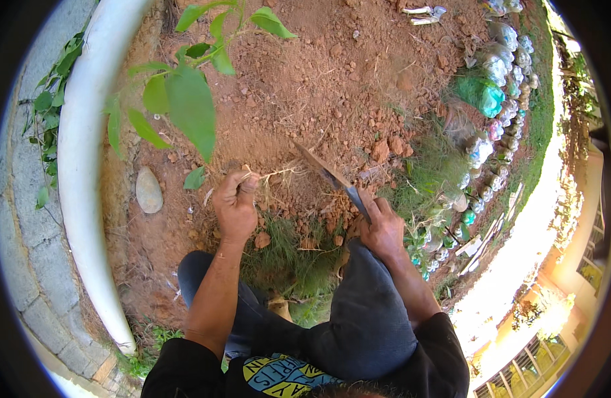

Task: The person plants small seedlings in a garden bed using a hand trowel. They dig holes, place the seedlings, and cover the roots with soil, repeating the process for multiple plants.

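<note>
My left hand (pixel 235 209) is closed in a pinch on a thin, dry plant root (pixel 276 174), whose pale strands stick out to the right. My right hand (pixel 383 229) grips the dark handle of a knife with a long, rusty brown blade (pixel 324 169). The blade slants up and left, its tip close to the root's free end; whether they touch I cannot tell. Both hands are above reddish loose soil (pixel 279 99), in front of my bent knees. Green grass tufts (pixel 295 255) lie below the hands, between my legs.
A leafy green branch (pixel 189 99) hangs at the upper left, near a smooth oval stone (pixel 149 190). A thick white pipe (pixel 86 166) borders the left side beside a block wall (pixel 37 259). Stuffed plastic bottles (pixel 501 86) form an edging along the right.
</note>
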Demonstrator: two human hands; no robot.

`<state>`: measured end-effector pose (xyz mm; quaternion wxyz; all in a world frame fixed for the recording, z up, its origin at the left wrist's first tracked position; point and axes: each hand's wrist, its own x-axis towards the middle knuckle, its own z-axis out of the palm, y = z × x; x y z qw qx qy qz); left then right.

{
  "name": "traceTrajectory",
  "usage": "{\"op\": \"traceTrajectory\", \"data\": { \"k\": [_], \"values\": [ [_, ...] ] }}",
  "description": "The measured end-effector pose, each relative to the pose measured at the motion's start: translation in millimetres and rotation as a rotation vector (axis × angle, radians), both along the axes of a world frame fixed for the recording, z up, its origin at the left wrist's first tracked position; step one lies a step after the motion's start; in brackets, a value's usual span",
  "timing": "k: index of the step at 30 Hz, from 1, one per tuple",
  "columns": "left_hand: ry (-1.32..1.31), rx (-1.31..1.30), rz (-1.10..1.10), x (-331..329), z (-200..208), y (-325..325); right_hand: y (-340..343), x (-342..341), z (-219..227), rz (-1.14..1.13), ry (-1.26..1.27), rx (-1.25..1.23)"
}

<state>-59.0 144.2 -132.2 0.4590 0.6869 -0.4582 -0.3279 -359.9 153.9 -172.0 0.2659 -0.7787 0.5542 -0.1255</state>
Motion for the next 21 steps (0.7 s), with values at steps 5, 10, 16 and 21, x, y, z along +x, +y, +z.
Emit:
{"op": "traceTrajectory", "data": {
  "k": [5, 10, 16, 21],
  "values": [
    [-0.054, -0.053, -0.058, 3, 15, 8, -13, -4, 20, -0.246, -0.149, -0.140],
    [0.031, -0.154, -0.105, -5, 29, 15, -11, 8, 14, -0.240, -0.172, -0.349],
    [0.014, -0.253, 0.002, 52, 64, 10, 17, 13, 4, 0.012, 0.041, 0.032],
    [0.590, -0.487, 0.231, 96, 108, 33, -3, 1, 9, -0.221, -0.175, -0.096]
  ]
}}
